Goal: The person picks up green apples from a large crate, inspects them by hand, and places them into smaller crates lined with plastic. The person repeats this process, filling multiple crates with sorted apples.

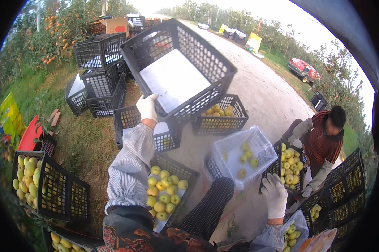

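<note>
My left hand (148, 107), in a white glove, grips the near left corner of a black plastic crate (205, 47), which is raised and tilted, with a white sheet (175, 80) on its bottom and no fruit in it. My right hand (275, 192), gloved too, is raised with its fingers bent beside the crates at right; nothing shows in it. Between my arms stand a crate of yellow-green apples (165, 192) on a white sheet and a crate lined with clear plastic (261, 138) that has several apples inside. Below the raised crate is another crate of apples (219, 126).
A person (323, 138) in gloves bends at a full apple crate (291, 163) at right. Crates (345, 189) are stacked near them. Stacked crates (101, 82) and a cardboard box (116, 25) stand at upper left. Full crates (55, 189) lie at left. A dirt road (255, 72) runs beyond.
</note>
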The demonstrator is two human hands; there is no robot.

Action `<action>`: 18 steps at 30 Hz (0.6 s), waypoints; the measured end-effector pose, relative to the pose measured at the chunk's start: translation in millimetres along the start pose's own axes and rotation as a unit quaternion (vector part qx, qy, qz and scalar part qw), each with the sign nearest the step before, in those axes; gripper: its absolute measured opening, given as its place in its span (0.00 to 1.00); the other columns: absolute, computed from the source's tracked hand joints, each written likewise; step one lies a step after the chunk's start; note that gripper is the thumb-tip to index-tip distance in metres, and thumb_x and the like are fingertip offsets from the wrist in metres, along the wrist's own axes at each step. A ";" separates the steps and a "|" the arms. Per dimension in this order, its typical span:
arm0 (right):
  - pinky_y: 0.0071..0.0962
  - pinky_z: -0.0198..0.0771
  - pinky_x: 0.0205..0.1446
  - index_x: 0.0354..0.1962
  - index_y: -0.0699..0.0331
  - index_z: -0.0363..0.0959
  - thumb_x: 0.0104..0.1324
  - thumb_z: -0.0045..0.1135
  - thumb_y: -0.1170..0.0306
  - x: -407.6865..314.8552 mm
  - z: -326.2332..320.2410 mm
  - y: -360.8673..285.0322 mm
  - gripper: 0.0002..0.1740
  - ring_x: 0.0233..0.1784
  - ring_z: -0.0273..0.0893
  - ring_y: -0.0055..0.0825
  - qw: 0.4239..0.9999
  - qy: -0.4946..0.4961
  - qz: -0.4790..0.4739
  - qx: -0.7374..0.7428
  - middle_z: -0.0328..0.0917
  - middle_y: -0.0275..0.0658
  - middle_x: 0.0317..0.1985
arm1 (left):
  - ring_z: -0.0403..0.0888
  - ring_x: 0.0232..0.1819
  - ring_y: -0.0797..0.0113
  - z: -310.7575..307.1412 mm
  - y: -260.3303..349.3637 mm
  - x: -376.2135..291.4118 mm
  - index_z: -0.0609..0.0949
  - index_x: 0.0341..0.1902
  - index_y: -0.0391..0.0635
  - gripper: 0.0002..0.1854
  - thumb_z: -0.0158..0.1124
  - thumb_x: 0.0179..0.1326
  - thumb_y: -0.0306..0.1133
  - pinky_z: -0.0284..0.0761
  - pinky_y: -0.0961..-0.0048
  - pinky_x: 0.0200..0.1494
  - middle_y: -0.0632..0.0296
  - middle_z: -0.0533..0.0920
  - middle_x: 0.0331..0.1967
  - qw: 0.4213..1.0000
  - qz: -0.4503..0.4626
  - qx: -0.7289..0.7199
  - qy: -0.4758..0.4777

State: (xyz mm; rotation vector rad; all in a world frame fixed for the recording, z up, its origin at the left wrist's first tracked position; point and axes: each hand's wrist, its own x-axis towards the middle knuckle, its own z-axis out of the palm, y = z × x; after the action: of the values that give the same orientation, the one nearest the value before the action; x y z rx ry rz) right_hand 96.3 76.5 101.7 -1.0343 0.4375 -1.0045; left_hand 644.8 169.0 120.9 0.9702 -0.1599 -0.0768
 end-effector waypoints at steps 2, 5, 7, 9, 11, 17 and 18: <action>0.35 0.78 0.54 0.64 0.75 0.63 0.75 0.44 0.74 -19.3 -40.4 6.4 0.23 0.58 0.77 0.39 0.998 0.034 -0.004 -0.053 0.74 0.49 0.59 | 0.82 0.40 0.60 -17.7 -21.3 51.1 0.83 0.45 0.30 0.19 0.71 0.47 0.26 0.76 0.66 0.48 0.51 0.85 0.39 0.993 0.013 0.079 0.086; 0.35 0.76 0.51 0.64 0.64 0.68 0.69 0.54 0.62 -52.2 -95.3 12.6 0.28 0.52 0.79 0.33 0.977 0.187 0.059 -0.084 0.77 0.40 0.59 | 0.84 0.42 0.50 -46.4 -63.6 107.8 0.82 0.52 0.28 0.29 0.73 0.45 0.32 0.76 0.61 0.51 0.44 0.87 0.42 0.960 0.040 0.172 0.216; 0.31 0.74 0.48 0.62 0.59 0.70 0.68 0.55 0.60 -70.1 -122.9 17.8 0.27 0.54 0.77 0.33 0.972 0.212 0.079 -0.062 0.77 0.37 0.59 | 0.86 0.41 0.49 -74.5 -89.1 133.8 0.83 0.48 0.28 0.27 0.72 0.45 0.36 0.77 0.61 0.49 0.41 0.87 0.39 0.947 -0.023 0.230 0.223; 0.36 0.76 0.50 0.63 0.62 0.68 0.69 0.53 0.63 -80.8 -139.6 30.4 0.27 0.55 0.78 0.35 0.955 0.282 0.092 -0.021 0.77 0.40 0.59 | 0.86 0.40 0.49 -104.9 -111.5 150.8 0.84 0.41 0.28 0.25 0.71 0.46 0.40 0.77 0.60 0.48 0.40 0.87 0.38 0.900 -0.057 0.334 0.276; 0.41 0.76 0.53 0.64 0.66 0.67 0.70 0.51 0.66 -106.1 -148.9 41.9 0.26 0.59 0.76 0.40 0.940 0.324 0.093 0.041 0.77 0.44 0.59 | 0.85 0.36 0.51 -128.7 -123.1 168.9 0.85 0.38 0.28 0.24 0.69 0.48 0.42 0.76 0.59 0.46 0.42 0.87 0.35 0.938 -0.053 0.261 0.222; 0.40 0.76 0.58 0.62 0.69 0.69 0.71 0.52 0.68 -152.3 -150.5 68.2 0.24 0.58 0.80 0.41 0.957 0.272 0.060 0.080 0.79 0.46 0.57 | 0.79 0.34 0.58 -140.6 -107.0 184.4 0.85 0.43 0.30 0.41 0.72 0.51 0.66 0.77 0.54 0.38 0.53 0.85 0.36 0.928 -0.117 0.325 0.138; 0.39 0.76 0.57 0.61 0.69 0.69 0.71 0.52 0.68 -158.0 -148.4 68.9 0.24 0.58 0.80 0.40 0.949 0.301 0.072 0.054 0.79 0.46 0.57 | 0.83 0.36 0.56 -136.3 -105.3 174.8 0.85 0.41 0.30 0.40 0.71 0.53 0.65 0.79 0.57 0.41 0.52 0.86 0.36 0.916 -0.083 0.359 0.159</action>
State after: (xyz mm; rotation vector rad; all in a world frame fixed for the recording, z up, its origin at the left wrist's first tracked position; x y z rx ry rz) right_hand -57.1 146.2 -51.1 -0.5698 0.9329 -1.1900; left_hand 840.9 196.9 -24.1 1.7166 0.2167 -0.0124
